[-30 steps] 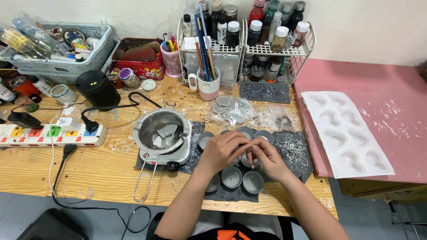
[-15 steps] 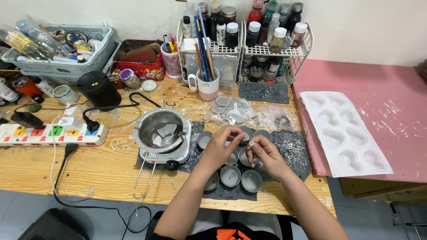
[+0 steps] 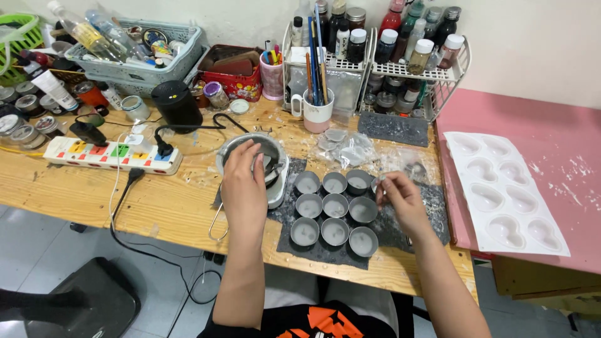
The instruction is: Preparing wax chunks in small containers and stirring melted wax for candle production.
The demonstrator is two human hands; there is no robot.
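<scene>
Several small round metal tins (image 3: 334, 205) filled with grey wax sit in rows on a dark mat (image 3: 320, 253) on the wooden table. My left hand (image 3: 243, 185) reaches into the metal melting pot (image 3: 270, 148) on its white base, fingers over the rim; whether it grips anything is hidden. My right hand (image 3: 397, 194) hovers by the right end of the tins and pinches a small thin piece (image 3: 379, 184) between thumb and fingers.
A white heart-shaped mould tray (image 3: 501, 191) lies on the pink surface at right. A power strip (image 3: 113, 154), black cylinder (image 3: 176, 105), brush mug (image 3: 317, 112), bottle rack (image 3: 400, 69) and baskets crowd the table's back. Clear plastic bags (image 3: 357, 149) lie behind the tins.
My hands were together over the tins. The left hand has moved left to the melting pot; the right has shifted right, still pinching the small piece.
</scene>
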